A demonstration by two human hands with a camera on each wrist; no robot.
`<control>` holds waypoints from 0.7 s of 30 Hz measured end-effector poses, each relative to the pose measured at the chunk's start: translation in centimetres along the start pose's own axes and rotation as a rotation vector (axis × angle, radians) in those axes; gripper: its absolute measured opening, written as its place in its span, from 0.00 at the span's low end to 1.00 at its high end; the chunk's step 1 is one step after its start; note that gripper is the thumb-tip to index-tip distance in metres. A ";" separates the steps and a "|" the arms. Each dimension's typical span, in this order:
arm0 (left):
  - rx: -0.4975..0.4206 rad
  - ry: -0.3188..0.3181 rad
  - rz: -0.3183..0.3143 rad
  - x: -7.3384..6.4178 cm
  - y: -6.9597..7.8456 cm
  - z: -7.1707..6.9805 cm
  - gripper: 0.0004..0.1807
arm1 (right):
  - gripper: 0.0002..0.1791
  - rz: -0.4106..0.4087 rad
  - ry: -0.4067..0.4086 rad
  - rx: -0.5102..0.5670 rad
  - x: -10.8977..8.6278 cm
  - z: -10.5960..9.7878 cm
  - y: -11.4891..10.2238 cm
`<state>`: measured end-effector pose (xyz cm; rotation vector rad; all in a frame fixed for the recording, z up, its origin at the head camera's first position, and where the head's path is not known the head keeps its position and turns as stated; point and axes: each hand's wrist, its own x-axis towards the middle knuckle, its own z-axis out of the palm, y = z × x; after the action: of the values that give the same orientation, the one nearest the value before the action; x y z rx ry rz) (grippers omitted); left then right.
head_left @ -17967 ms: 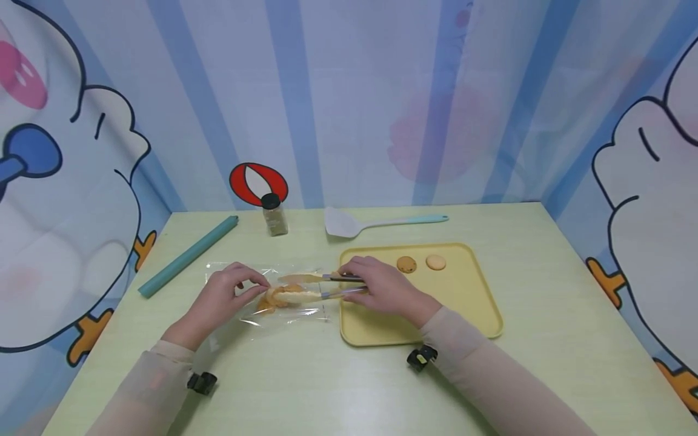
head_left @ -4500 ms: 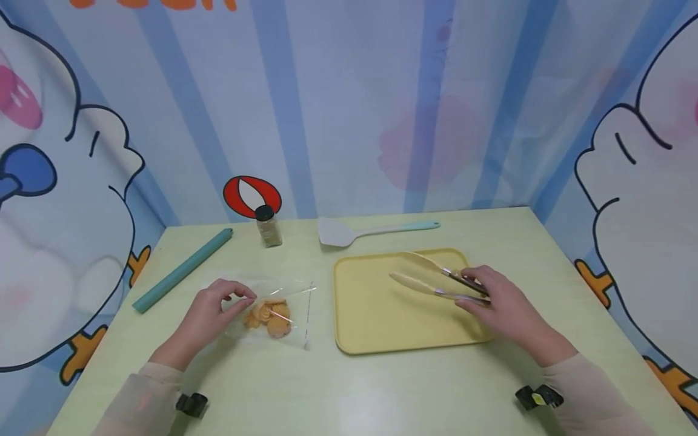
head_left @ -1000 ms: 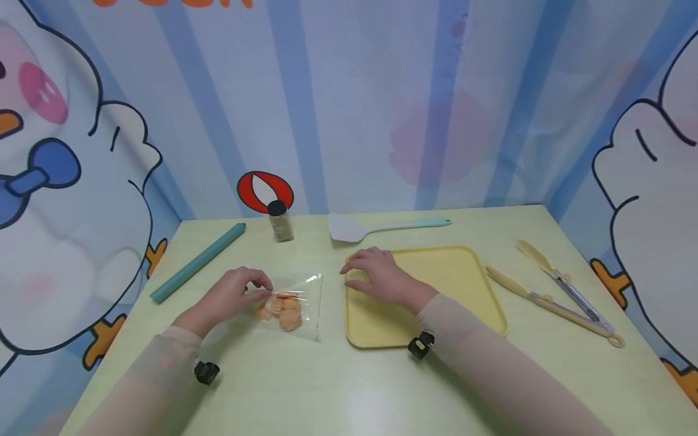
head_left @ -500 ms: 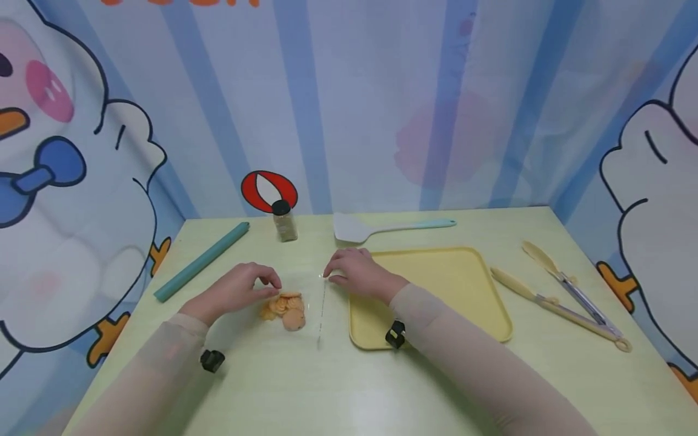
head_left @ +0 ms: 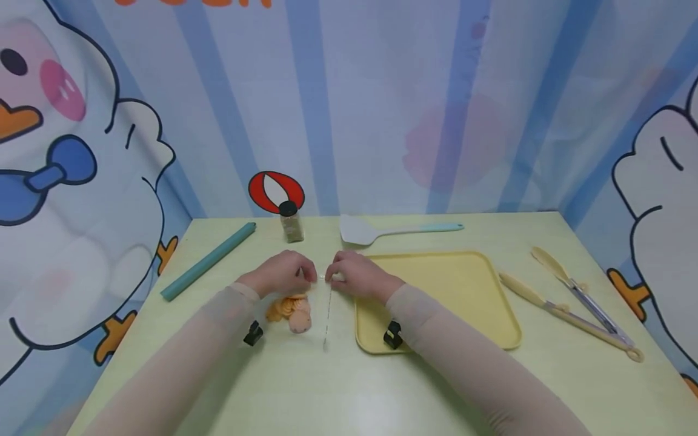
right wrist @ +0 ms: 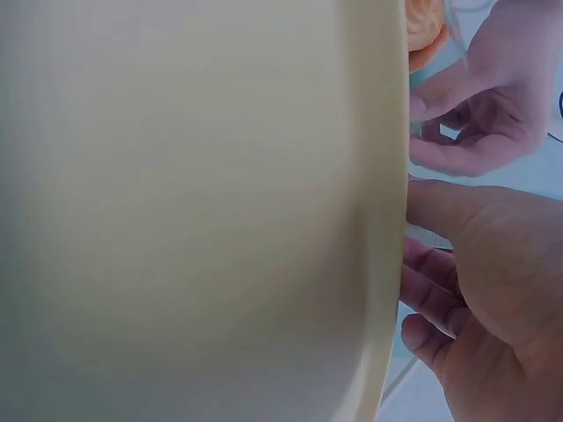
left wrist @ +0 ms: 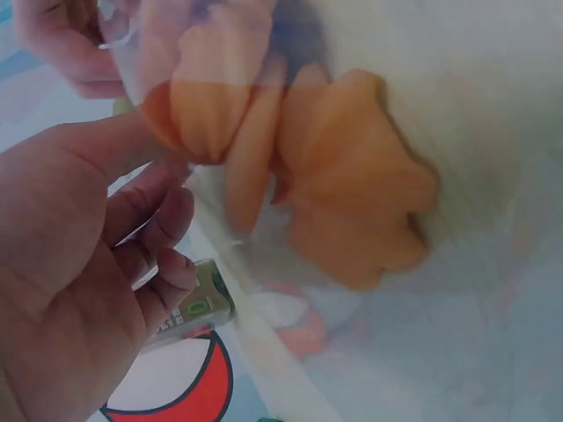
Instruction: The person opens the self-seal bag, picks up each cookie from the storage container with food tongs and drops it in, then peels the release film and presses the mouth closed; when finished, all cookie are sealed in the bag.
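Note:
A clear zip bag (head_left: 319,321) lies left of the tray with several orange-brown biscuits (head_left: 289,309) inside. Its zip edge runs front to back on the right side. At the far corner of that edge, my right hand (head_left: 357,275) pinches the plastic between thumb and fingers. Close beside it, my left hand (head_left: 286,272) pinches the bag's far edge, thumb against forefinger. In the left wrist view, biscuits (left wrist: 352,185) show large through the plastic. The right wrist view has the tray rim partly hiding the right fingertips.
The yellow tray (head_left: 436,303) sits under the right forearm. Tongs (head_left: 561,312) lie spread at the right. A spatula (head_left: 403,231), a black-capped spice jar (head_left: 291,224) and a green roll (head_left: 209,260) line the back and left.
The two biscuits have left the tray, and the tongs went from the right hand to the table. The right hand moved left to the bag's corner; the left hand slid right along the bag.

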<state>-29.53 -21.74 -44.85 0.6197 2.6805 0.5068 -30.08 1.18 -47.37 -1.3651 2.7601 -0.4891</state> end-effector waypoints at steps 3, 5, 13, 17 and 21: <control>0.024 -0.003 0.042 0.5 0.0 0.4 0.04 | 0.09 0.008 -0.013 0.002 0.1 0.1 0.1; 0.032 0.000 0.053 0.7 0.1 0.5 0.05 | 0.09 0.014 -0.018 0.003 0.2 0.0 0.1; 0.104 0.021 0.035 1.2 0.6 0.2 0.06 | 0.05 -0.013 0.003 -0.076 0.4 -0.4 0.4; 0.116 0.020 0.028 1.3 0.6 0.3 0.06 | 0.01 -0.049 0.021 -0.137 0.4 -0.3 0.3; 0.096 0.014 0.018 1.4 0.5 0.5 0.07 | 0.00 -0.061 0.022 -0.134 0.4 -0.4 0.2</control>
<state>-30.36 -20.52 -45.39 0.6704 2.7280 0.3905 -30.55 1.04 -47.04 -1.4833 2.8228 -0.3284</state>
